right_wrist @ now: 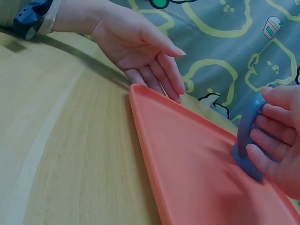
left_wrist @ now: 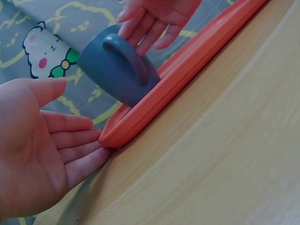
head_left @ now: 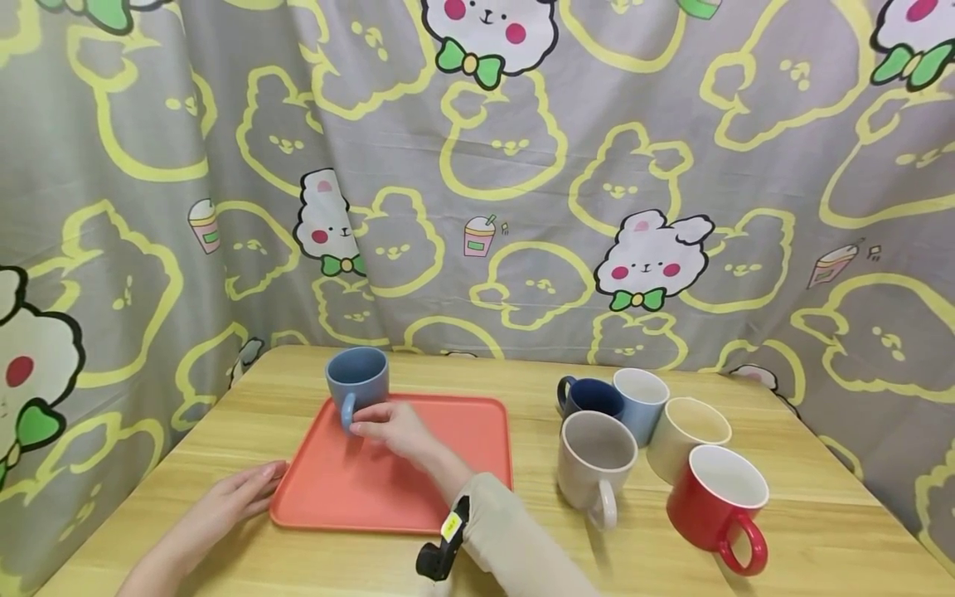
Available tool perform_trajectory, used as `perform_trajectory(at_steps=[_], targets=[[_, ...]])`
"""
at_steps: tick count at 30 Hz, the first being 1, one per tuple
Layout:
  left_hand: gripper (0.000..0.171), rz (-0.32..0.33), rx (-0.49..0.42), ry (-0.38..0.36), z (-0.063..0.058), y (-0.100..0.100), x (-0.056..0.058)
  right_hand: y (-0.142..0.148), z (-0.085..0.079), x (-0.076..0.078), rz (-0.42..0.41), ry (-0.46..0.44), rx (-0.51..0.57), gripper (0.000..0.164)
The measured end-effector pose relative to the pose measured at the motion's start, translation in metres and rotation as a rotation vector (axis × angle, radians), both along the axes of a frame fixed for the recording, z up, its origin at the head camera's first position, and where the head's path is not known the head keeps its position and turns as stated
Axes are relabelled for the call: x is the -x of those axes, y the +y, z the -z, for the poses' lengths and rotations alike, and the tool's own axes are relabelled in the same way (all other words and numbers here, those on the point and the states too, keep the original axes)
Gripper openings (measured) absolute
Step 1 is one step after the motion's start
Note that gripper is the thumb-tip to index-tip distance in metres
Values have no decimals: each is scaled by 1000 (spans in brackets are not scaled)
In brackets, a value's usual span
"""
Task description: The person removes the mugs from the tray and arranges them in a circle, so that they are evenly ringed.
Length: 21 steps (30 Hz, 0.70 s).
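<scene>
A blue-grey mug (head_left: 360, 377) stands upright at the far left corner of a coral-red tray (head_left: 448, 431), its handle (left_wrist: 124, 54) turned toward the person. At that handle is my right hand (head_left: 399, 431), its fingertips touching the mug with fingers mostly straight. My left hand (head_left: 235, 497) lies by the tray's near left corner. In the left wrist view its extended fingers (left_wrist: 75, 140) meet the tray's rim, palm facing inward. Both hands also appear in the right wrist view, the left hand (right_wrist: 145, 51) at the corner and the right hand (right_wrist: 283, 140) beside the mug.
Right of the tray stand several mugs: a dark blue mug (head_left: 597, 400), a light blue mug (head_left: 645, 410), a cream mug (head_left: 682, 439), a taupe mug (head_left: 593, 464) and a red mug (head_left: 712, 506). A patterned curtain (head_left: 477, 274) hangs behind the wooden table (head_left: 537, 547).
</scene>
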<state>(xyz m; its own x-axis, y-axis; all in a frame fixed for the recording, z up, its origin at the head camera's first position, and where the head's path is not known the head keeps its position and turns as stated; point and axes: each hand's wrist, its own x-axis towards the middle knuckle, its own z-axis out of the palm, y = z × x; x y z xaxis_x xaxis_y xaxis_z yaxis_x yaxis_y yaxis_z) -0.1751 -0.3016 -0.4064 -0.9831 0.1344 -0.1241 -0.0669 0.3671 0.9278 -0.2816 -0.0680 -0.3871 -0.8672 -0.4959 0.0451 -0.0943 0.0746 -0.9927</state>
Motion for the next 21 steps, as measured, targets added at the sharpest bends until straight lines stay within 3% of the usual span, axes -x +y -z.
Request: perform_trajectory(at_steps=[12,21], targets=[[64,-16,-12,0,1,2,-1,3,3,3,-69,-23,2,23],[65,-6,-2,-12,1,0,0,10,4,-1,-192,-32,9,17]])
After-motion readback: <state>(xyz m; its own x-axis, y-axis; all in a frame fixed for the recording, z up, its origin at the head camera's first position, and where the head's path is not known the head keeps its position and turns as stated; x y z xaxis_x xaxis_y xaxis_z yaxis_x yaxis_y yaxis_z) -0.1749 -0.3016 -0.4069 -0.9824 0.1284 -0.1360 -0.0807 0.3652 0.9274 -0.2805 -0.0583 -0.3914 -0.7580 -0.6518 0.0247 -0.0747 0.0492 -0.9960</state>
